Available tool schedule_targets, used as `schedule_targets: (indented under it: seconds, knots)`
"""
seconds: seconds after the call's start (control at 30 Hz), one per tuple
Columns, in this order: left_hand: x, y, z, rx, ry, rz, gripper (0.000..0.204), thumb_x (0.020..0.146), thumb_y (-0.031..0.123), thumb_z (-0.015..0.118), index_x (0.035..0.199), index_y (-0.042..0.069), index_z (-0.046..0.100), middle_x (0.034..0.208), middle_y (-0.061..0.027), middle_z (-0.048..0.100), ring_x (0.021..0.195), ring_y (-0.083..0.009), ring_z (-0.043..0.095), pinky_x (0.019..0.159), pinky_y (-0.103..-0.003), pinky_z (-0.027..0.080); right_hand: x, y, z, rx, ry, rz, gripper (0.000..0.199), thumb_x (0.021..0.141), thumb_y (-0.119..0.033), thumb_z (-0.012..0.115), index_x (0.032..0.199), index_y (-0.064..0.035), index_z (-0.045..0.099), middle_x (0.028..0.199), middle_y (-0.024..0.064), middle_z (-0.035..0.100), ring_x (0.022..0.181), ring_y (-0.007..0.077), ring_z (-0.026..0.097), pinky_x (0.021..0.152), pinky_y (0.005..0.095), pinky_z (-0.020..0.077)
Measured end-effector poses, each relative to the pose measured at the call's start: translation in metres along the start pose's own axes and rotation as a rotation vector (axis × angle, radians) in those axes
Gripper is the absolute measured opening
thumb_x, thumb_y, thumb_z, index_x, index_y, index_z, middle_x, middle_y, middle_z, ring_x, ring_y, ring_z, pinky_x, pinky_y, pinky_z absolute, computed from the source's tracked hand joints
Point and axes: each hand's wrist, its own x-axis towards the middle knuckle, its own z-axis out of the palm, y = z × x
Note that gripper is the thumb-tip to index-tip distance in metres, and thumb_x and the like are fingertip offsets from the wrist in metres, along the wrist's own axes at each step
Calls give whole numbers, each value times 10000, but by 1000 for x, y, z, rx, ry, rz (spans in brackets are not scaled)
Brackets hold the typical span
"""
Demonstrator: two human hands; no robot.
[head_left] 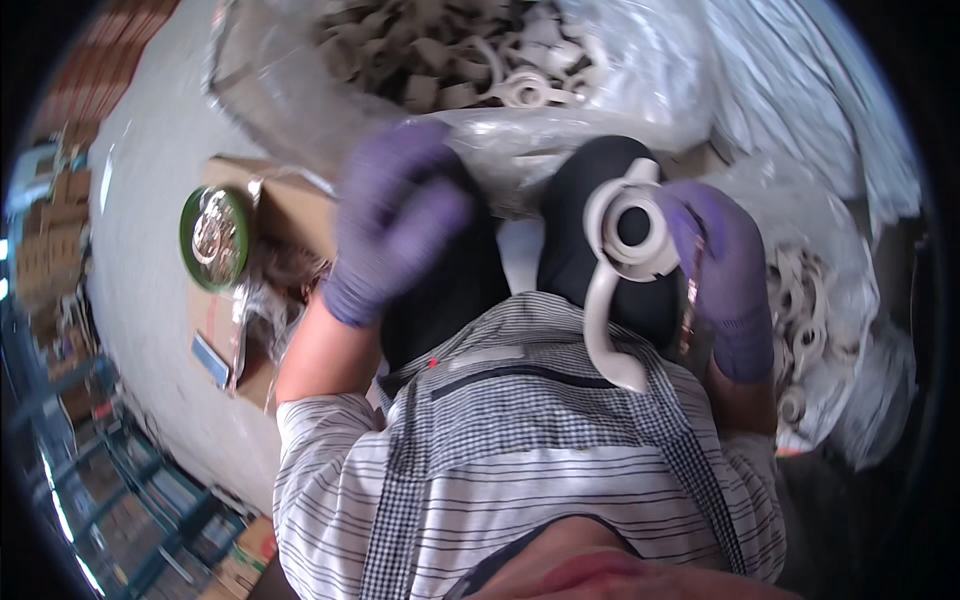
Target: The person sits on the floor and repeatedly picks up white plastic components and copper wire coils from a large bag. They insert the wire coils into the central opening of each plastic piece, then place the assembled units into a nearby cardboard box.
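From my head view, my right hand (pixel 722 262) in its purple glove has its grip clamped on a pale plastic ring part (pixel 628 250) over my lap. My left hand (pixel 398 215) is blurry, holding nothing. I should hold the part steady, I think

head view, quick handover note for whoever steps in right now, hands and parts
Right hand, purple glove: holds one beige plastic part, a ring with a long handle, over the lap.
Left hand, purple glove: raised and blurred, nothing seen in its grip.
Ahead: a clear bag of beige parts, well filled.
At the person's right: a second clear bag with a smaller heap of like parts.
At the left: a cardboard box with a green-rimmed round tin on it.
Done and left: one part is in hand; which bag feeds and which receives cannot be told.
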Motion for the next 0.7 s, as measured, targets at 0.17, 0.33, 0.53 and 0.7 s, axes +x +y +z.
schedule_targets:
  seconds: [0.17, 0.33, 0.53, 0.7]
  knots:
    - [17, 80, 97, -476, -306, -188, 775, 716, 334, 947, 1337, 6, 617, 1104, -81, 685, 935, -151, 670, 846, -292, 553, 8, -15, -1, -140, -40, 46, 139, 1001, -129, 583, 996, -3, 640, 834, 186, 640, 770, 346, 660, 725, 396, 525]
    - [14, 83, 100, -882, -402, -762, 329, 984, 120, 682, 1285, -7, 640, 1064, -37, 693, 923, -102, 646, 853, -251, 541, -3, -4, -5, -69, -15, 91, 159, 985, -119, 613, 1059, 12, 664, 926, 193, 682, 851, 354, 690, 775, 399, 532]
    - [22, 95, 99, -636, -507, -316, 366, 915, 127, 766, 1226, -22, 645, 1040, -61, 710, 922, -130, 666, 886, -292, 545, 1, -9, -9, -203, -29, 142, 161, 976, -100, 612, 1087, 3, 668, 948, 179, 690, 849, 333, 694, 775, 388, 531]
    - [23, 89, 106, -804, -393, -557, 180, 982, 116, 684, 1101, -20, 688, 878, -37, 705, 755, -85, 654, 693, -218, 542, 2, -2, -4, -181, 33, 65, 99, 968, -122, 634, 1031, -48, 652, 825, 132, 660, 719, 237, 672, 682, 371, 545]
